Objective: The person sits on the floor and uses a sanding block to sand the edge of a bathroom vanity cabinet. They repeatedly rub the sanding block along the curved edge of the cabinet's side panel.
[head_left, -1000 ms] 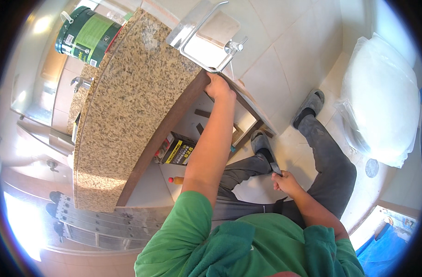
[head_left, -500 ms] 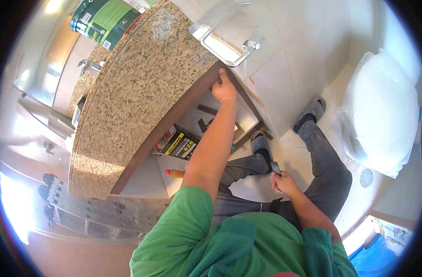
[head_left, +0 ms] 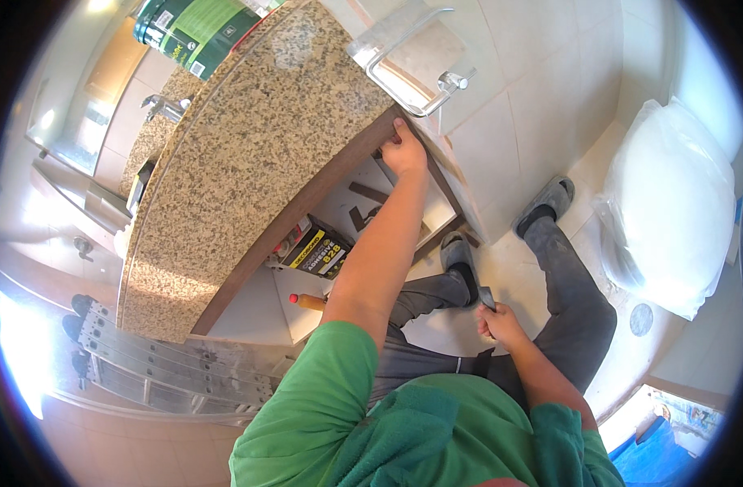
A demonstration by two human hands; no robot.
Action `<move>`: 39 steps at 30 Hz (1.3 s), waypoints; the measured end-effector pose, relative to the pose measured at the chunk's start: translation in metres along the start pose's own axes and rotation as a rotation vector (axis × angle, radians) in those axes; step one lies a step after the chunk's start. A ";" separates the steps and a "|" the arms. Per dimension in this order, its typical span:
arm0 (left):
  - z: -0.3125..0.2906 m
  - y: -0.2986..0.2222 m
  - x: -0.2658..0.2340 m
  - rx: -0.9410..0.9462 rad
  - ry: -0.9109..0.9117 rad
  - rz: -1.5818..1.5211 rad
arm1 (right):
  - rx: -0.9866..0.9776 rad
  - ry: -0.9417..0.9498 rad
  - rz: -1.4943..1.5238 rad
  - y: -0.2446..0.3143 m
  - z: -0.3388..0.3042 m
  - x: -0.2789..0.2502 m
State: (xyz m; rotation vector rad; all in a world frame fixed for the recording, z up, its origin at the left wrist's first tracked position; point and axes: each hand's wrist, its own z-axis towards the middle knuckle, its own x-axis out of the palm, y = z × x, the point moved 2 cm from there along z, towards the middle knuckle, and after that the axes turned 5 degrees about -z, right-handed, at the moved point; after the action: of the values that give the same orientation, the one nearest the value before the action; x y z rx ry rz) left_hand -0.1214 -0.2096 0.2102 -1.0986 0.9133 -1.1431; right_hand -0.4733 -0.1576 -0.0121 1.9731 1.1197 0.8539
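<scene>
My left hand (head_left: 405,149) grips the far end of a brown wooden cabinet rail (head_left: 302,207) under the granite countertop. Its thumb lies on the rail's face and its fingers curl behind, partly hidden. The open cabinet below holds a black and yellow adhesive can (head_left: 316,250) and some dark brown strips (head_left: 368,192). Near my left forearm is an orange-handled tool with a red end (head_left: 306,301). My right hand (head_left: 505,325), over my lap, is closed around a small flat dark tool (head_left: 487,298) that points up; its exact kind is unclear.
A green bucket (head_left: 197,36) stands on the granite countertop (head_left: 250,154). Close to the counter's end, a chrome holder (head_left: 420,101) is fixed to the tiled wall. On the right stands a large white plastic-wrapped bundle (head_left: 668,211). An aluminium ladder (head_left: 160,361) lies at the lower left.
The view has shifted slightly. Both hands keep their grip, the left on the rail and the right on the dark tool.
</scene>
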 end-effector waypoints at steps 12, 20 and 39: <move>0.003 0.026 -0.046 0.093 0.274 0.418 | -0.002 -0.023 -0.073 0.000 0.004 -0.006; -0.094 0.190 -0.217 0.040 0.841 0.649 | 0.086 -0.021 -0.109 -0.002 0.002 -0.001; -0.159 0.250 -0.292 -0.044 1.161 0.671 | 0.076 -0.146 -0.276 -0.014 -0.001 0.013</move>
State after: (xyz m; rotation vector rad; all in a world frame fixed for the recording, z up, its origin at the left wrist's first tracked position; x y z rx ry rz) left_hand -0.2739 0.0604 -0.0666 0.0106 2.0048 -1.1232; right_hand -0.4747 -0.1403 -0.0201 1.8517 1.3156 0.5211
